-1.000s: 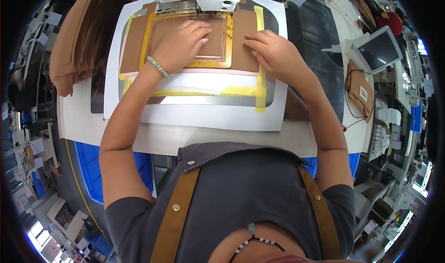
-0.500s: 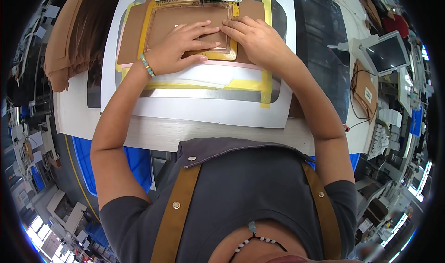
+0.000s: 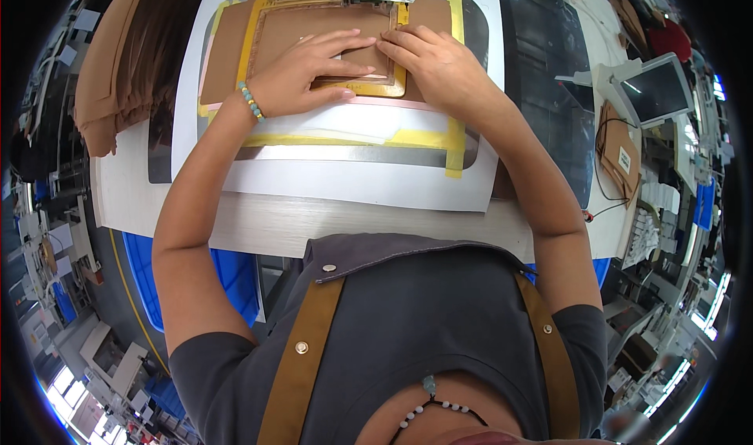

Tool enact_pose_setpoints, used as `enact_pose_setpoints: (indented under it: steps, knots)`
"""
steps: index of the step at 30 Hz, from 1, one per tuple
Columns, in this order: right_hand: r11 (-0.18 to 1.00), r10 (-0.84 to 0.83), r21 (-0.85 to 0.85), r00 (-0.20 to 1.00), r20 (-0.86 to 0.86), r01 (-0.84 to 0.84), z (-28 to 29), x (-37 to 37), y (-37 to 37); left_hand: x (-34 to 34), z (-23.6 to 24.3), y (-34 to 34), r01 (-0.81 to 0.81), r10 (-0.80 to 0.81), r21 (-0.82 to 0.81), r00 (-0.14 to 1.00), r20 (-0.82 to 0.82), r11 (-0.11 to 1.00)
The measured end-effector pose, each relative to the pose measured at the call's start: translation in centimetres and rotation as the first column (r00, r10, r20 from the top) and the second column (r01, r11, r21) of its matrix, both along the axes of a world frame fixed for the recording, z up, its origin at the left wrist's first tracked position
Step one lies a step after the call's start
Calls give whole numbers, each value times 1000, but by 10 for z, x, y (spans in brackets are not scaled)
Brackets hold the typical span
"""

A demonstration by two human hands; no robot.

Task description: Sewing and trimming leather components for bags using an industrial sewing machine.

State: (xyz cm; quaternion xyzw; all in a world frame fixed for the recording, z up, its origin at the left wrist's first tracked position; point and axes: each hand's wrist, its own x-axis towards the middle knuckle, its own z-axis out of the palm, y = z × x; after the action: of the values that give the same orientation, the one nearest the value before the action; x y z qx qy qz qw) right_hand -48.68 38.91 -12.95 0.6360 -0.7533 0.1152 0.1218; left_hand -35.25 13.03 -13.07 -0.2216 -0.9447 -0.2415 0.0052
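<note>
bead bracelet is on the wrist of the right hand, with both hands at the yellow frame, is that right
Wrong wrist: the head view shows the bead bracelet on the wrist of the left hand, not the right hand. Both hands are at the yellow frame, as you say.

From over here I make out a dark grey short-sleeved top (image 3: 205, 370), two brown straps (image 3: 302, 386) with round silver snaps (image 3: 301, 348), a grey stitched fabric flap (image 3: 408, 246), a turquoise-and-yellow beaded bracelet (image 3: 251, 102) and a white-beaded black cord necklace (image 3: 445, 405).
</note>
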Motion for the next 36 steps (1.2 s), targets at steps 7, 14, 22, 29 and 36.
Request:
enact_pose_setpoints:
  steps: [7,14,22,29,36]
  knots:
    - [1000,2,-2,994,106,-2,17,-7,21,-13,0,-5,30,-30,-5,998,-47,1000]
    - [988,-85,-108,979,188,106,12,-21,49,-25,1,-8,0,-2,-22,994,-105,1000]
    - [974,-115,-166,969,217,152,7,-31,49,-48,-5,-17,-41,34,-58,993,-111,997]
    - [960,-106,-233,971,214,157,-1,-32,54,-58,12,-13,-144,147,-79,988,36,986]
    - [957,-90,-248,969,232,148,-2,-38,55,-72,-5,-23,-286,290,-46,936,198,957]
